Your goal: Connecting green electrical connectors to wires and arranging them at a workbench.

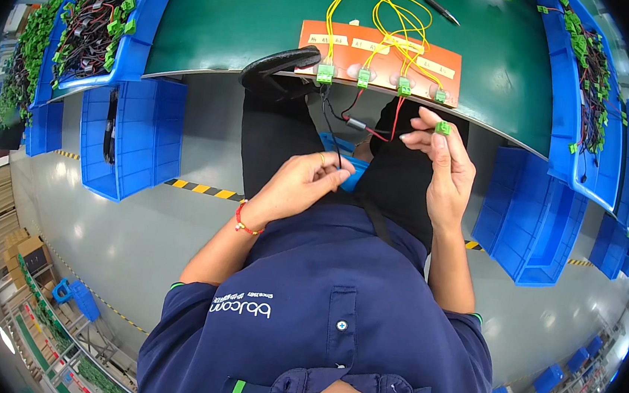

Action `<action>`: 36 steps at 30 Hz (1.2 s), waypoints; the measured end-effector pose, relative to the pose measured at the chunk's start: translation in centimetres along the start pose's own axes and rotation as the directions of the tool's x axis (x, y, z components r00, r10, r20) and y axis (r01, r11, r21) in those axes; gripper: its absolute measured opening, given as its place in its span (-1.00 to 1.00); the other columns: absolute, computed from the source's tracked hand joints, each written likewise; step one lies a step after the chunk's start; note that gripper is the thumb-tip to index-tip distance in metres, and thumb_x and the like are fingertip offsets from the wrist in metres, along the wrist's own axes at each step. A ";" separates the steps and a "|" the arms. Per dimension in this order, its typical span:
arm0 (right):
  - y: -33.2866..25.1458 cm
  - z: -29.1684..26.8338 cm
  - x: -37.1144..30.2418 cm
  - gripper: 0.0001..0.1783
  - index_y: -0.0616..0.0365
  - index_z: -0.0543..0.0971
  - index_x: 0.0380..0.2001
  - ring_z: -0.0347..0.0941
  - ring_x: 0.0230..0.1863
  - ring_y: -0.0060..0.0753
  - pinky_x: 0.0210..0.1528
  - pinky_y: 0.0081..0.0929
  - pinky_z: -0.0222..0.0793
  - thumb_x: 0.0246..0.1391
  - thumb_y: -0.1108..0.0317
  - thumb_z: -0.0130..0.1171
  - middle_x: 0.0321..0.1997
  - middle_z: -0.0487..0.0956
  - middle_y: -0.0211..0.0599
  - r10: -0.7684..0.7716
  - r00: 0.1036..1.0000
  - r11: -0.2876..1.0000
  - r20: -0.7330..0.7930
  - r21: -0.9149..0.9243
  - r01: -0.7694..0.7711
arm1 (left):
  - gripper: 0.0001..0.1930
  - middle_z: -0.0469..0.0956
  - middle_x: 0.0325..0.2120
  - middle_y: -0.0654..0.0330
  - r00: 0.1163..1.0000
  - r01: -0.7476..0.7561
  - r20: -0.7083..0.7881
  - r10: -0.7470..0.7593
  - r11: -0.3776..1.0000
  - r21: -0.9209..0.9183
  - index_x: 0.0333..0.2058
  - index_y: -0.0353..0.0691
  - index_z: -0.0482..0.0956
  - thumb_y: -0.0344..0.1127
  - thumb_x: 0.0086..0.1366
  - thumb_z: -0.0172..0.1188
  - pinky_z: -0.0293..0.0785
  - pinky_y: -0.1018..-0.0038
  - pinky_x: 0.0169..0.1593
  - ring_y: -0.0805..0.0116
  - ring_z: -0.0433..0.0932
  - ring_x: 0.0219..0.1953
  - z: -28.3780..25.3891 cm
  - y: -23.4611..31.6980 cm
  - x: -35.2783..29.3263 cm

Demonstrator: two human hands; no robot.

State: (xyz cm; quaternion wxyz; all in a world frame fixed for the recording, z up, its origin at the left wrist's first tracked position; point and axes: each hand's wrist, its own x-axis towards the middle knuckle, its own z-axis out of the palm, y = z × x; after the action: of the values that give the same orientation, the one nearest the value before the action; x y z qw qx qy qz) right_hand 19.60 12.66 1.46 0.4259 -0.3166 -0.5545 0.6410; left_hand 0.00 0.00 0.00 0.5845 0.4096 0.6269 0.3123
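My left hand (302, 184) is closed, thumb and fingertips pinching a thin black wire (336, 142). That wire runs up to a green terminal connector (325, 74) at the board's left end. Raised on the right, my right hand (445, 170) pinches a small green connector (442, 128) between thumb and fingers. Other green connectors, such as this one (403, 86), sit along the near edge of an orange board (436, 50). Red and black leads with a grey inline piece (356, 124) hang below them. Yellow wires (379, 11) loop from the board's connectors.
The green tabletop (225, 20) carries a pen (434, 3). A black loop-shaped object (275, 69) overlaps its front edge. Blue bins of green-ended wire harnesses stand left (129, 45) and right (564, 83). Lower blue bins (132, 139) flank my legs.
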 end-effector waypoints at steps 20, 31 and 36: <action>0.4 -2.0 2.2 -0.66 0.36 0.60 -0.13 0.46 -0.31 -0.61 -0.15 -0.60 0.39 0.32 0.24 0.08 -0.30 0.61 -0.29 0.171 0.985 0.969 0.021 -0.185 -0.164 | -0.70 0.65 -0.23 0.09 0.957 -0.106 0.184 0.226 0.857 -0.503 -0.14 -0.33 0.60 -0.22 0.48 -0.02 0.47 0.51 -0.05 0.42 0.59 -0.16 0.9 1.8 0.7; -1.9 -4.1 -0.2 -0.72 0.28 0.48 0.03 0.33 -0.59 -0.69 -0.51 -0.69 0.30 0.34 0.39 0.00 -0.58 0.44 -0.44 0.411 0.807 0.902 0.423 -0.062 -0.427 | -0.67 0.63 -0.20 0.09 0.976 -0.150 0.014 0.216 0.722 -0.676 -0.09 -0.34 0.55 -0.19 0.50 -0.05 0.48 0.49 -0.02 0.44 0.58 -0.21 -0.4 1.8 0.7; -2.3 -5.7 0.6 -0.68 0.41 0.48 -0.07 0.31 -0.63 -0.63 -0.45 -0.56 0.40 0.28 0.32 0.08 -0.58 0.42 -0.41 0.303 0.905 0.871 0.297 0.300 -0.390 | -0.69 0.64 -0.22 0.10 0.984 -0.168 -0.050 0.173 0.785 -0.596 -0.10 -0.33 0.56 -0.20 0.49 -0.03 0.49 0.49 -0.04 0.46 0.58 -0.26 -1.2 0.7 0.7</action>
State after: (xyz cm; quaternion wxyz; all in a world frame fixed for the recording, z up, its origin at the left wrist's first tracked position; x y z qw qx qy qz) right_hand 24.76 15.77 2.74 0.2825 -0.2497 -0.4118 0.8296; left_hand -1.03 1.03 0.38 0.6555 0.2607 0.4548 0.5436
